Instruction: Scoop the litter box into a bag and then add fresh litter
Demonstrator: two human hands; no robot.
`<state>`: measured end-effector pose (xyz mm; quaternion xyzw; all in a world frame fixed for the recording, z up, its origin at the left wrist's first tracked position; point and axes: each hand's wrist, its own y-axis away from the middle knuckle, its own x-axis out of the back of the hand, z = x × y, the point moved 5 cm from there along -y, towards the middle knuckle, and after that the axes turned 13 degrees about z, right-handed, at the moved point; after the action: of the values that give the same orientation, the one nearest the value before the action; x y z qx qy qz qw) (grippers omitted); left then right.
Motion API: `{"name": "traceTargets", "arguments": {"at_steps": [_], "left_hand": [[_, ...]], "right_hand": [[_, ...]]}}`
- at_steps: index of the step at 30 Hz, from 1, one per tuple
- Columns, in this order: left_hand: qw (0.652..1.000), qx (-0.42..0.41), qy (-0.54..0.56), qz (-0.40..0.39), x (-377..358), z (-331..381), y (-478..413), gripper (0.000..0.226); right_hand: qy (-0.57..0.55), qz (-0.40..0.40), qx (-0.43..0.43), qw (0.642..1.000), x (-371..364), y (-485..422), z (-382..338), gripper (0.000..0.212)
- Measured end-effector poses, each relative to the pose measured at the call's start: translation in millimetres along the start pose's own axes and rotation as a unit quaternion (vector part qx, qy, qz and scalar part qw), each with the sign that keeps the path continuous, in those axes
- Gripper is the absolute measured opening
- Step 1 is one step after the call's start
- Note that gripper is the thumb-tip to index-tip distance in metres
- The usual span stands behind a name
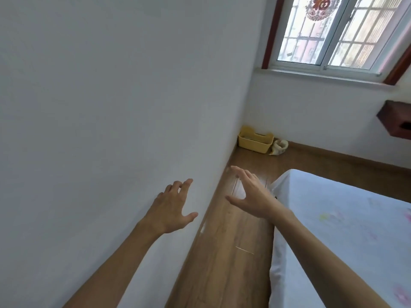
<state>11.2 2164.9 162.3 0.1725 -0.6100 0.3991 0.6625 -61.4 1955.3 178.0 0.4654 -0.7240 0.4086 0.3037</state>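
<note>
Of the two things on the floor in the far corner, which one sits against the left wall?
The yellow box stands at the wall; the pale bag lies to the box's right, further from it.

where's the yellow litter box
Head view, upper middle: the yellow litter box sits in the far floor corner against the left wall, a small bag just right of it.

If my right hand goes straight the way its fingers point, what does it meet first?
Likely the white wall: fingers of the right hand angle forward and left above the wood floor, nothing between. The yellow litter box sits in the far corner. Depth unclear.
</note>
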Motion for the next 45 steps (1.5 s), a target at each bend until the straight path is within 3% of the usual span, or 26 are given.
{"name": "traceTargets", "arguments": {"at_steps": [11,45], "left_hand": [[0.995,-0.089,0.051,0.009,-57.0,47.5,-136.3,0.090],[0.971,-0.214,0.109,-0.013,-212.5,138.9,-581.5,0.091]], "right_hand": [[0.049,0.030,-0.069,0.996,33.8,-63.5,117.4,0.086],[0.081,0.121,-0.195,0.970,86.8,-334.3,404.4,0.084]]}}
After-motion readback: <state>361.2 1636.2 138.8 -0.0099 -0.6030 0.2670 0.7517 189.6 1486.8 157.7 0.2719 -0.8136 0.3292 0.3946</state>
